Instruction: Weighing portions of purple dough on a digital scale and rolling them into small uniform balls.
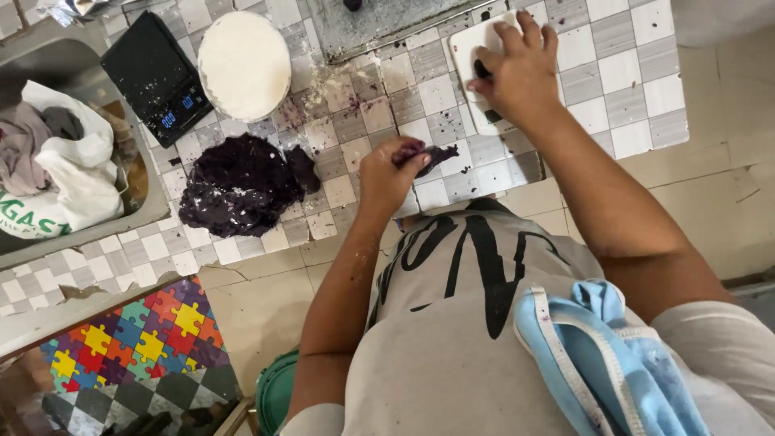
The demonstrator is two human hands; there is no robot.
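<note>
My left hand [389, 176] is closed on a small piece of purple dough [438, 153], pinched against the checkered tile counter [622, 89] near its front edge. My right hand [519, 71] presses down flat on a white rounded plastic board [466, 50] farther back on the counter, with a dark bit of dough showing under the fingers. A large lump of dark purple dough [240, 187] lies on the tiles to the left of my left hand, apart from it.
A black digital scale [157, 77] and a round white floured disc [245, 64] sit behind the big lump. A sink [48, 64] at far left holds cloths and a plastic bag. A metal tray [379, 24] lies at the back. Below the counter are a puzzle-pattern mat [137, 339] and a green bucket [274, 391].
</note>
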